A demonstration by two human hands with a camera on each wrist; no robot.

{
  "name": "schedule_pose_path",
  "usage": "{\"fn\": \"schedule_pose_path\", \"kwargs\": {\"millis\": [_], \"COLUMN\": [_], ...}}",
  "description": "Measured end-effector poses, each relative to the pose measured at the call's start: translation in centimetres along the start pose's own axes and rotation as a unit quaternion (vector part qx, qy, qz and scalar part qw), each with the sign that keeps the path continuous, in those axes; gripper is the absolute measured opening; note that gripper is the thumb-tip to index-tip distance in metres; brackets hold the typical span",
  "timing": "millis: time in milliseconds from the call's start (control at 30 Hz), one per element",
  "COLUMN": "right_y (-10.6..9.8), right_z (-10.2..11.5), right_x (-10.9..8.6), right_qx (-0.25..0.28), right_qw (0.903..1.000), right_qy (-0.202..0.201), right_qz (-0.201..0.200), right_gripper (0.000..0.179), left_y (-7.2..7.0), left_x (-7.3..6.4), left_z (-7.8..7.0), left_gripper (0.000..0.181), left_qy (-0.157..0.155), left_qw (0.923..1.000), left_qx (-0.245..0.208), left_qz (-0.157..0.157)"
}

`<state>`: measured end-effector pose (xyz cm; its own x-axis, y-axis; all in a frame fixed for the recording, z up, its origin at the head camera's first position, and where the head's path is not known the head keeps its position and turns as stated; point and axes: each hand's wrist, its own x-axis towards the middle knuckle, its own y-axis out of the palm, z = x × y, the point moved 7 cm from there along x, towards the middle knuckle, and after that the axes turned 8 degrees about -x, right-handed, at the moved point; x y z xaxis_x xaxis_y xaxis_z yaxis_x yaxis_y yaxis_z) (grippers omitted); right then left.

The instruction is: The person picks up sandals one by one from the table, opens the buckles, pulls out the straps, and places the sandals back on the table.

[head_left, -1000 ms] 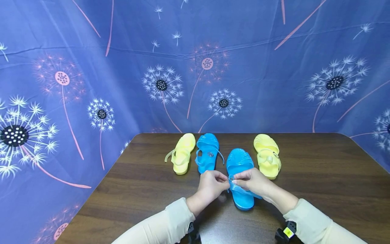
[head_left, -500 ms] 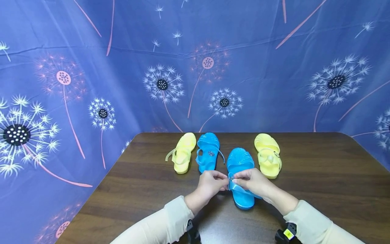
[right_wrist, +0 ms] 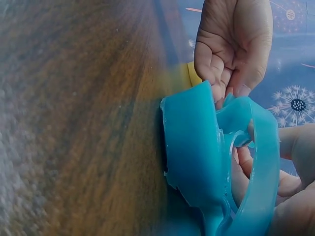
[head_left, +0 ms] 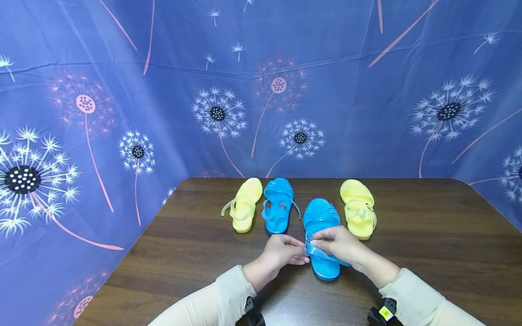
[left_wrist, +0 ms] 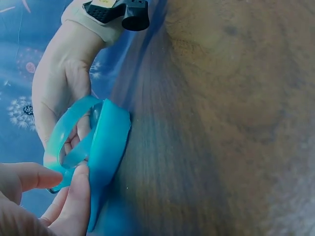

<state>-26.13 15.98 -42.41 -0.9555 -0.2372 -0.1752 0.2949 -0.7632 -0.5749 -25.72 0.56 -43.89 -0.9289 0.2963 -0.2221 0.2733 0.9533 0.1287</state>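
Note:
A blue jelly sandal [head_left: 321,213] lies toe-away on the table, between my two hands. My left hand [head_left: 281,254] pinches the blue strap [left_wrist: 64,179] at the sandal's left side between thumb and finger. From the other side my right hand [head_left: 340,241] grips the same strap close to a small metal buckle [head_left: 309,238]. In the right wrist view the ankle strap [right_wrist: 266,162] arches up over the heel [right_wrist: 192,137], with right-hand fingers behind it. How the strap end sits in the buckle is hidden by the fingers.
A second blue sandal [head_left: 278,192] with a loose strap stands behind my left hand. Beside it lies a yellow sandal [head_left: 249,190], its strap undone. Another yellow sandal [head_left: 356,190] sits right of the blue one. A blue dandelion-print cloth [head_left: 346,113] hangs behind the brown table [head_left: 428,226].
My left hand has shifted slightly down and toward me, away from the buckle and along the strap's side. The right hand and the sandals have stayed in place.

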Motion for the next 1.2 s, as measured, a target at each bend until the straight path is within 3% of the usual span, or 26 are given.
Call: {"fn": "schedule_pose_path", "kwargs": {"millis": [300, 533, 733, 900, 1200], "right_y": [0.0, -0.1, -0.2, -0.2, 0.0], "right_z": [-0.2, 0.0, 0.1, 0.4, 0.2], "right_x": [0.2, 0.2, 0.2, 0.1, 0.0], "right_qx": [0.01, 0.01, 0.005, -0.006, -0.009], "right_qw": [0.9998, 0.9997, 0.9998, 0.9998, 0.9998], "right_qy": [-0.005, -0.013, -0.008, -0.011, -0.009], "right_qz": [0.019, 0.02, 0.015, 0.015, 0.014], "right_gripper": [0.037, 0.031, 0.03, 0.027, 0.032], "left_y": [-0.4, -0.4, -0.4, -0.5, -0.3], "left_x": [0.2, 0.8, 0.8, 1.0, 1.2], "left_z": [-0.6, -1.5, -1.8, -2.3, -2.4], "left_gripper": [0.011, 0.012, 0.013, 0.016, 0.021], "left_qy": [0.032, 0.042, 0.032, 0.045, 0.033], "left_qw": [0.9991, 0.9972, 0.9981, 0.9975, 0.9958], "left_qx": [0.018, 0.058, 0.043, 0.046, 0.084], "left_qz": [-0.02, -0.023, -0.029, -0.031, 0.008]}}
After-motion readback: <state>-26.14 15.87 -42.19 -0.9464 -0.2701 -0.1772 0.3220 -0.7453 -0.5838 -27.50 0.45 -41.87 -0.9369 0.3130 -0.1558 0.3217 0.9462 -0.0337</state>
